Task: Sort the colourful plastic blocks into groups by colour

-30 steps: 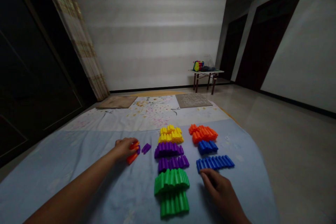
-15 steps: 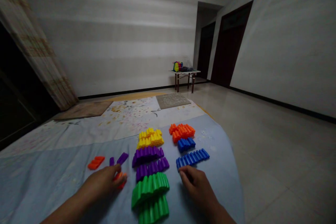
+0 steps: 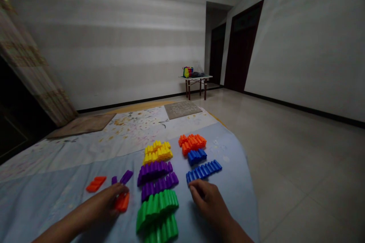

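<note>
My left hand (image 3: 112, 199) is closed at the orange plastic tubes (image 3: 122, 202) on the blue cloth; its fingers partly cover them. Just beyond it lie purple tubes (image 3: 126, 177), with a small orange group (image 3: 96, 184) farther left. My right hand (image 3: 207, 196) has curled fingers, thumb and forefinger together, at the near left end of a slanting row of blue tubes (image 3: 204, 171). Whether anything is pinched there is hidden. Between my hands run stacked rows of green tubes (image 3: 158, 205), purple tubes (image 3: 155, 172) and yellow tubes (image 3: 157, 153).
Behind the blue row sit a shorter blue group (image 3: 196, 156) and an orange pile (image 3: 193, 143). The cloth-covered surface (image 3: 228, 197) has a rounded right edge. Farther off are a grey mat (image 3: 182, 109), a brown mat (image 3: 82, 126) and a small table (image 3: 196, 78) with colourful items.
The whole view has shifted, so the things appear farther left. My left hand has turned slightly, and more of the orange tubes shows below its fingers. My right hand stays by the blue row.
</note>
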`<act>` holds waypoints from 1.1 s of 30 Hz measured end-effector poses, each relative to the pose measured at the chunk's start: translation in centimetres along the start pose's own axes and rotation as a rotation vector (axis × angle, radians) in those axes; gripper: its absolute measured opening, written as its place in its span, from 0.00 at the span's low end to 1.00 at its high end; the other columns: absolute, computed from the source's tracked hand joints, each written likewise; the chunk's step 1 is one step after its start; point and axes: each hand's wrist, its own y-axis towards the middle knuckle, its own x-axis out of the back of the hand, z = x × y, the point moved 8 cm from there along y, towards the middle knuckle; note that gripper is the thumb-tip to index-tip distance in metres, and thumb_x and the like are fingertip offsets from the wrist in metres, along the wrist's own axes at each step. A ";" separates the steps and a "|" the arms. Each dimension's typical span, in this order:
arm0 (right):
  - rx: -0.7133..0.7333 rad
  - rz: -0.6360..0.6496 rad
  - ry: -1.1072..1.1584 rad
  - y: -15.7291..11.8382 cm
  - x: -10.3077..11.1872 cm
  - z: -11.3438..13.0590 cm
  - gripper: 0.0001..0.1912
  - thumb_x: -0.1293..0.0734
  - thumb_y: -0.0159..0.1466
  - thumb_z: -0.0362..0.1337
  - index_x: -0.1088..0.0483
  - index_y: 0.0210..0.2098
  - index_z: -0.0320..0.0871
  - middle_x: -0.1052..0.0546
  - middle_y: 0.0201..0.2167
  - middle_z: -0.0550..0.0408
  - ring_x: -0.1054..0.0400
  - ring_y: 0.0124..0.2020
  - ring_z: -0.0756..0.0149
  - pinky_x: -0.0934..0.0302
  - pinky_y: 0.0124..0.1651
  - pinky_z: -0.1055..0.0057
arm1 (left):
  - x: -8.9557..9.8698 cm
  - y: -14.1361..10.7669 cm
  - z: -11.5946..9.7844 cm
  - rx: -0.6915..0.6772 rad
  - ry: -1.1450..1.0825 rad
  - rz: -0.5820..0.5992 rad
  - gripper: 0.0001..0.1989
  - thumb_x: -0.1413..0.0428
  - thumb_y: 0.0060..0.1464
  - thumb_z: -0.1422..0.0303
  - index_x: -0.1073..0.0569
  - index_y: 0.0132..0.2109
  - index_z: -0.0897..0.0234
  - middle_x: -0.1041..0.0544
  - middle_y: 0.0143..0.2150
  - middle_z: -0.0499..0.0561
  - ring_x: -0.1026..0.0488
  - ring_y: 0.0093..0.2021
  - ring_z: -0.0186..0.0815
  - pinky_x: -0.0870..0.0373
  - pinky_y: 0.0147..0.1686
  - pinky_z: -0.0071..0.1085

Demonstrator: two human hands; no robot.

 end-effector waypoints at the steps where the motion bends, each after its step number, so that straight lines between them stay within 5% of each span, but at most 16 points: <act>1: 0.005 -0.005 0.000 0.0 0.0 0.1 0.10 0.41 0.62 0.34 0.28 0.34 0.42 0.25 0.26 0.55 0.33 0.27 0.70 0.44 0.31 0.76 | 0.5 0.1 0.1 0.025 0.000 -0.005 0.21 0.46 0.40 0.62 0.28 0.45 0.59 0.24 0.42 0.49 0.27 0.38 0.38 0.33 0.39 0.30; 5: 0.021 -0.009 -0.007 0.1 0.0 0.3 0.10 0.41 0.61 0.34 0.28 0.34 0.42 0.25 0.25 0.56 0.33 0.26 0.70 0.45 0.31 0.77 | 4.7 1.8 -3.1 -0.028 -0.089 -0.034 0.19 0.48 0.44 0.56 0.28 0.42 0.60 0.25 0.33 0.47 0.28 0.34 0.35 0.32 0.34 0.28; 10: 0.008 -0.013 -0.027 0.1 0.0 0.1 0.10 0.41 0.61 0.33 0.28 0.33 0.42 0.26 0.24 0.56 0.33 0.26 0.71 0.45 0.30 0.78 | 10.0 7.3 -12.9 -0.221 -0.149 -0.227 0.24 0.48 0.45 0.52 0.29 0.45 0.62 0.25 0.37 0.50 0.29 0.37 0.37 0.32 0.37 0.31; 14: 0.021 -0.026 -0.050 0.2 -0.2 -0.1 0.09 0.41 0.61 0.32 0.28 0.32 0.42 0.26 0.24 0.57 0.33 0.25 0.71 0.45 0.29 0.78 | 8.8 12.5 -21.3 -0.403 -0.049 -0.329 0.22 0.46 0.44 0.59 0.30 0.47 0.63 0.27 0.42 0.52 0.30 0.42 0.37 0.35 0.44 0.32; 18: 0.045 -0.047 -0.091 0.4 -0.8 -0.6 0.08 0.39 0.59 0.31 0.28 0.32 0.43 0.26 0.23 0.57 0.32 0.24 0.71 0.45 0.28 0.79 | 5.7 16.7 -26.0 -0.394 0.060 -0.352 0.22 0.46 0.45 0.63 0.32 0.50 0.59 0.28 0.48 0.52 0.32 0.47 0.38 0.38 0.48 0.33; 25: 0.101 -0.098 -0.116 0.5 -1.4 -1.5 0.08 0.39 0.58 0.34 0.28 0.32 0.44 0.24 0.22 0.57 0.30 0.23 0.70 0.41 0.28 0.79 | 2.6 20.2 -27.1 -0.300 0.111 -0.332 0.23 0.46 0.44 0.62 0.32 0.50 0.60 0.28 0.49 0.55 0.34 0.51 0.44 0.40 0.48 0.41; 33: 0.053 -0.111 -0.111 0.5 -1.6 -1.9 0.10 0.40 0.59 0.37 0.27 0.31 0.45 0.24 0.22 0.55 0.30 0.23 0.68 0.40 0.28 0.77 | 2.1 20.9 -25.6 -0.228 0.153 -0.295 0.20 0.47 0.44 0.62 0.30 0.46 0.62 0.27 0.47 0.58 0.33 0.49 0.47 0.43 0.48 0.45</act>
